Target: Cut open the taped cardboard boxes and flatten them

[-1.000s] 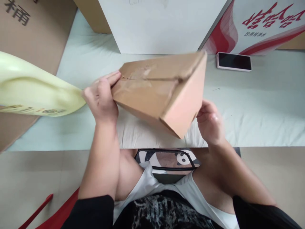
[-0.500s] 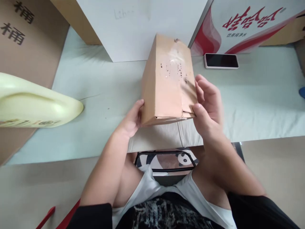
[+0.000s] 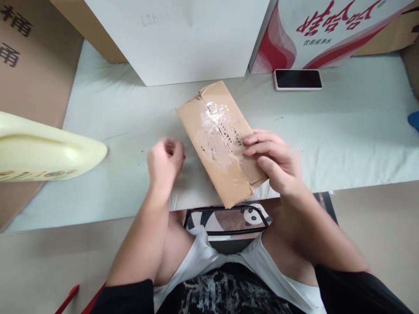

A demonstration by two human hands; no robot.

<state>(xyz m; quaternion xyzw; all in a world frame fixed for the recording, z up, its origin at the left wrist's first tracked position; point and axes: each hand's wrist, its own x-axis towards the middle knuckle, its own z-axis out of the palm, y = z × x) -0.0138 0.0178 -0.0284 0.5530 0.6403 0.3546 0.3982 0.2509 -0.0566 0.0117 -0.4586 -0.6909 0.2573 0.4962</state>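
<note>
A brown cardboard box [image 3: 212, 139] lies turned at a slant on the pale green cloth, with clear tape and torn, scuffed patches along its top seam. My right hand [image 3: 275, 159] grips its near right side, fingers lying over the top and the thumb by the corner. To the left of the box, apart from it, my left hand [image 3: 165, 159] is curled closed and slightly blurred. I see nothing in its fingers.
Behind stand a white box [image 3: 183, 39] and a red-and-white printed carton [image 3: 294, 35]. A phone [image 3: 297, 80] lies in front of the carton. At left are a pale yellow bottle [image 3: 52, 146] and a large brown carton [image 3: 36, 83].
The cardboard box has come down nearer to me and turned, its far end swinging left. My left hand has let go of it and moved left; my right hand has shifted onto its top.
</note>
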